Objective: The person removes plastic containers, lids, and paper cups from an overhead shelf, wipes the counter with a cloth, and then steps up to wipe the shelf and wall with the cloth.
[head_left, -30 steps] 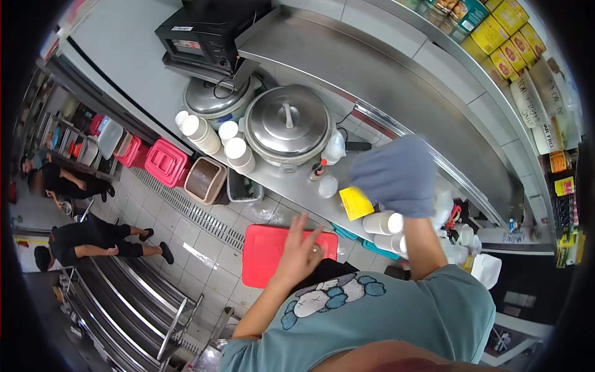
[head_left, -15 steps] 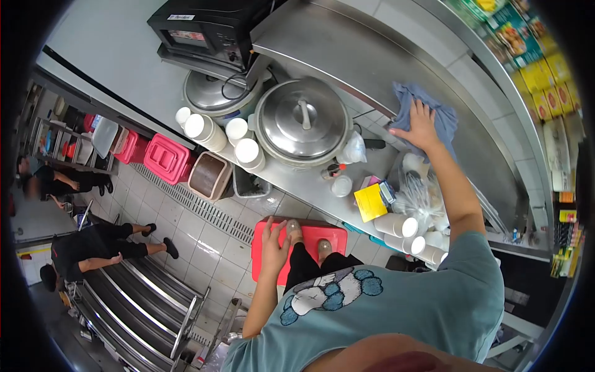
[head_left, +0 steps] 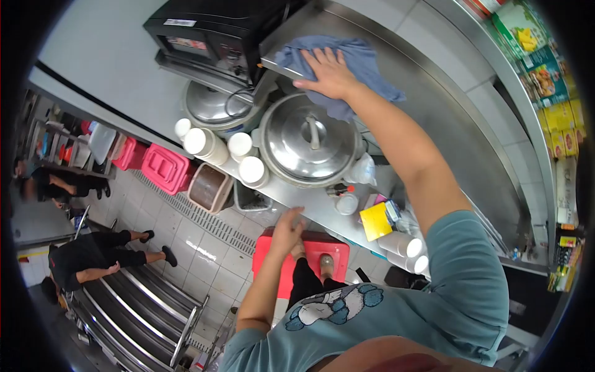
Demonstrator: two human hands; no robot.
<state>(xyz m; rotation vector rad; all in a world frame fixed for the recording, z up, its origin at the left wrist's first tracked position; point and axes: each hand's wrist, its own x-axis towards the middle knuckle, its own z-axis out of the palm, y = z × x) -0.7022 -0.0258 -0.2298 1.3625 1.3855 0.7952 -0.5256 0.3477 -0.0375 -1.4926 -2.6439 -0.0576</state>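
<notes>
My right hand point(head_left: 328, 73) lies spread on a blue-grey cloth point(head_left: 365, 62), pressing it against the left part of a steel shelf point(head_left: 421, 111). The cloth hangs over the shelf's front edge, above a large pot with a steel lid point(head_left: 297, 146). My left hand point(head_left: 288, 230) is in the air near the counter's front edge, with bent fingers and nothing visible in it. Under it on the floor is a red platform point(head_left: 338, 251), on which my feet stand.
A black oven point(head_left: 211, 40) sits left of the shelf. Stacked white cups point(head_left: 204, 144), a second pot point(head_left: 214, 102) and a yellow box point(head_left: 375, 221) stand on the counter. Pink bins point(head_left: 166, 167) line the floor. Two people in dark clothes, one nearer point(head_left: 83, 257), are at the left.
My right hand has slid the cloth leftward along the shelf, from its right part to near the oven. My left hand has shifted slightly and its fingers are more bent.
</notes>
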